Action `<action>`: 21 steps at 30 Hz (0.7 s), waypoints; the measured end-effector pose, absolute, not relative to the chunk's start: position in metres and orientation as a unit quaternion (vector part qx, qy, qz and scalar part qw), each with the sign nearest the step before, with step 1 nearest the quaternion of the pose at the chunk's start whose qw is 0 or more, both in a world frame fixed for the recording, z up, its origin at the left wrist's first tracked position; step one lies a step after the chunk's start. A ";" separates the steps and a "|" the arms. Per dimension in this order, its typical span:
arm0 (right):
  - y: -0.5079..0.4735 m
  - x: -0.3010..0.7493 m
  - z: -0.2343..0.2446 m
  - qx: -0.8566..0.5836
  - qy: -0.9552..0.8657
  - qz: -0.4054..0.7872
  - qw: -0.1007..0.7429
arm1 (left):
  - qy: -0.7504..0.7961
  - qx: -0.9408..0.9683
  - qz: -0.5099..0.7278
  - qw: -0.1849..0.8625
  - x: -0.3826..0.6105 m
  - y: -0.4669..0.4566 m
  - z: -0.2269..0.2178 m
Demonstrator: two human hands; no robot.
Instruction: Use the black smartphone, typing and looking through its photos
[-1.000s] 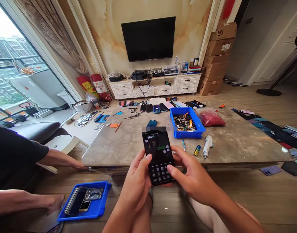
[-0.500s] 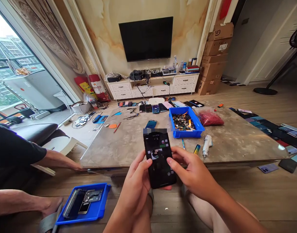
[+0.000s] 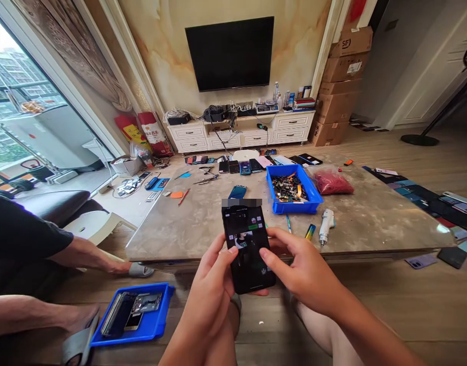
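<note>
Smartphone (image 3: 249, 249) grasped in the left hand (image 3: 211, 284); the right hand (image 3: 302, 269) presses its thumb on the lit screen, fingers loose.

Black smartphone (image 3: 249, 264) held before a marble-topped bench (image 3: 371, 226) bearing a blue plastic parts tray (image 3: 294, 208); a second blue plastic tray (image 3: 155, 325) lies left, on the wooden floor (image 3: 389, 315).

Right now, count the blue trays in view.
2. One blue tray sits on the table holding small parts; a second blue tray sits on the floor holding phones. Others may be hidden.
</note>
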State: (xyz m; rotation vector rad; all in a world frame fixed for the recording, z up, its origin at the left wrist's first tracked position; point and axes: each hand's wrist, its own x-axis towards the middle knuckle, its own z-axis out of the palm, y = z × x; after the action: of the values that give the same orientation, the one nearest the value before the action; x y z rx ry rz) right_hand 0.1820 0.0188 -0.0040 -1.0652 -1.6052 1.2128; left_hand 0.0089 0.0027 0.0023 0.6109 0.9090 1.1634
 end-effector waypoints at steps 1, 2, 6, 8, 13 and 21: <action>0.018 0.182 -0.003 -0.421 -0.645 0.484 0.414 | 0.413 0.268 0.524 0.695 0.009 0.003 0.002; 0.017 0.182 -0.002 -0.415 -0.650 0.489 0.408 | 0.420 0.258 0.530 0.690 0.009 0.004 0.002; 0.016 0.182 -0.003 -0.390 -0.653 0.527 0.379 | 0.442 0.235 0.551 0.668 0.009 0.006 0.003; 0.017 0.182 -0.004 -0.391 -0.652 0.533 0.371 | 0.444 0.237 0.551 0.666 0.009 0.006 0.003; 0.019 0.178 -0.001 -0.366 -0.640 0.558 0.381 | 0.414 0.248 0.552 0.680 0.003 0.005 0.001; 0.022 0.163 0.006 -0.300 -0.589 0.617 0.426 | 0.293 0.249 0.615 0.688 0.000 -0.006 0.002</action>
State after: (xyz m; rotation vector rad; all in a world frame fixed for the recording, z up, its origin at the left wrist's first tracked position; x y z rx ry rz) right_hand 0.1629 0.0221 0.0060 -0.7499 -1.4721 1.5430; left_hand -0.0001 -0.0060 0.0021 0.5581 0.6560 1.3767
